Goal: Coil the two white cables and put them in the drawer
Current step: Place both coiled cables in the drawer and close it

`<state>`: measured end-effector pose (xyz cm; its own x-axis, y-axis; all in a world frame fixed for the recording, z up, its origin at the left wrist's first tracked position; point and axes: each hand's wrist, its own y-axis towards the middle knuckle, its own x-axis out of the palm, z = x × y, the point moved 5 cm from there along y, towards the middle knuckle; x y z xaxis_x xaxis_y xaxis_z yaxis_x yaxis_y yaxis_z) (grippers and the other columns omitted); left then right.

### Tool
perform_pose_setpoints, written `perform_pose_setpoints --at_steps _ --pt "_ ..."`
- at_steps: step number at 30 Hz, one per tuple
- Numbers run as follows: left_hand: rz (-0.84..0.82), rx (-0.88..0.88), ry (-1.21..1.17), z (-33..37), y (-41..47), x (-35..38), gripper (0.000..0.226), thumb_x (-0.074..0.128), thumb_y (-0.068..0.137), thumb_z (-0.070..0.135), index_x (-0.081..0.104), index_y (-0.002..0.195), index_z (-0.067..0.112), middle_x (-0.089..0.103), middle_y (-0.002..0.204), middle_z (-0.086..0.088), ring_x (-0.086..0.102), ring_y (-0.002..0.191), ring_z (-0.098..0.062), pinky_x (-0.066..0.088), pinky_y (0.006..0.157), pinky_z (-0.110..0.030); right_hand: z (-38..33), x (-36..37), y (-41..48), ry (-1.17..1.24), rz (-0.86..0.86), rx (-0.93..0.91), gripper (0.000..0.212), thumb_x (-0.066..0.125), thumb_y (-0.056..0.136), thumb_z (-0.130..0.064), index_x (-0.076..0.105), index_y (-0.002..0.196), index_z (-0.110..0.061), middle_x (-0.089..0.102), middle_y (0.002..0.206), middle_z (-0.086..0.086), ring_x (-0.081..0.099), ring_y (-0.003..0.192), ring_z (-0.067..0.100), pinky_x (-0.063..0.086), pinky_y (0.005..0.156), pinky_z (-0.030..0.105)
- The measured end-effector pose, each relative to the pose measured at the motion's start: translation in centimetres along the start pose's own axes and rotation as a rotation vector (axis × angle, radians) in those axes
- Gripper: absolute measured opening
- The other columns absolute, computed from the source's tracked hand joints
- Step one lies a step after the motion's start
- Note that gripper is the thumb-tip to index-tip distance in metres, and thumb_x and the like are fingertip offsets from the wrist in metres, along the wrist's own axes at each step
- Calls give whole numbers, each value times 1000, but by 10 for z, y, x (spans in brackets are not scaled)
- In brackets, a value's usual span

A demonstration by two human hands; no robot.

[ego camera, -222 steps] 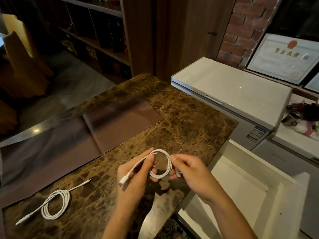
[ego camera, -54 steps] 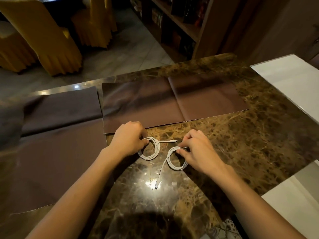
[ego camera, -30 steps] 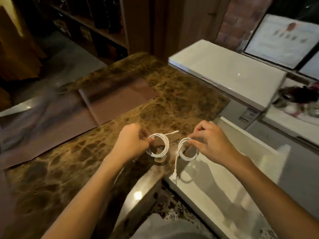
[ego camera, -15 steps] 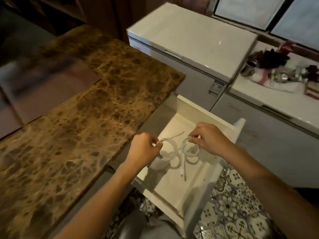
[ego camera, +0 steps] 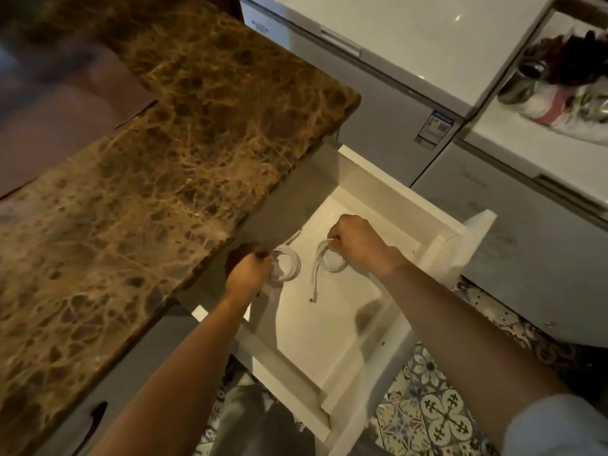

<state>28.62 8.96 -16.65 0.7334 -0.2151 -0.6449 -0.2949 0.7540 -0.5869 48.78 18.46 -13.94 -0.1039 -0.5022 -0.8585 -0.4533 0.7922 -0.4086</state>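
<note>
Both hands are low inside the open white drawer [ego camera: 441,255]. My left hand [ego camera: 248,276] grips one coiled white cable [ego camera: 289,264] near the drawer's back left, under the counter's edge. My right hand [ego camera: 357,243] pinches the second coiled white cable [ego camera: 325,261] at its top; a loose end with a plug [ego camera: 314,299] trails down onto the drawer floor. The two coils hang side by side, close to the drawer bottom; I cannot tell whether they touch it.
The brown marble counter [ego camera: 164,179] overhangs the drawer's left side. A white chest freezer [ego camera: 394,37] stands behind, with a second white unit [ego camera: 526,179] to its right carrying clutter [ego camera: 566,80]. Patterned floor tiles [ego camera: 437,413] lie below.
Both hands carried the coils from the counter over into the drawer and have lowered them deeper, toward its back, since half a second ago.
</note>
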Motion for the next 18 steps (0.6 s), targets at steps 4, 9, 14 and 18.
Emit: perform_pose_setpoints --at_steps 4,9,14,18 --pt "-35 -109 35 -9 10 11 39 45 105 32 67 118 4 72 115 -18 66 109 -35 47 84 -36 -1 14 14 61 16 18 50 67 91 -14 42 50 -25 41 69 3 45 72 26 29 65 32" --pt "7 -126 31 -16 10 12 35 48 103 31 69 115 7 73 112 -16 66 108 -34 50 88 -39 0 23 16 92 39 81 24 69 93 -18 74 115 -11 66 111 15 62 104 32 45 90 35" --pt "-50 -136 6 -16 -1 5 31 49 101 32 66 117 12 73 103 -12 68 99 -33 52 85 -39 3 11 1 226 44 143 48 68 88 -13 63 136 -15 69 125 12 60 121 30 41 103 32" --pt "59 68 -49 5 -23 -12 27 56 96 29 71 113 15 76 96 -3 70 92 -25 54 80 -35 12 -16 -35 469 187 245 44 68 91 -16 65 135 -14 71 127 6 68 102 19 45 90 16"
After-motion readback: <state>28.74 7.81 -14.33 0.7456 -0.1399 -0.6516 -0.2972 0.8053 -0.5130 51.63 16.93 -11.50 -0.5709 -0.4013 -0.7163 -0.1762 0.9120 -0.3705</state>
